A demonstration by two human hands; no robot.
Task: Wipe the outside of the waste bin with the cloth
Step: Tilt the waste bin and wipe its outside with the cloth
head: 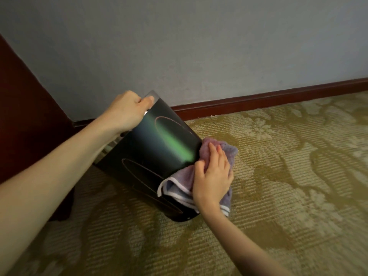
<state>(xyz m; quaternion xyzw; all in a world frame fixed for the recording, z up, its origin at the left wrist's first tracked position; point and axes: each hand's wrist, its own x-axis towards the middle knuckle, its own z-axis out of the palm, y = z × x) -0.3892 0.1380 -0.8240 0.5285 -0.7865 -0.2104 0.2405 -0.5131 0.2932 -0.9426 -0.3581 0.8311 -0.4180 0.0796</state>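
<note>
A glossy black waste bin with thin oval markings and a green sheen stands tilted on the carpet, its top leaning toward the upper left. My left hand grips its upper rim. My right hand presses a purple cloth with a white hem flat against the bin's lower right side. The cloth bunches under my palm and hangs down by the bin's base.
Patterned tan carpet covers the floor. A grey wall with a dark red skirting board runs behind the bin. Dark wooden furniture stands close on the left.
</note>
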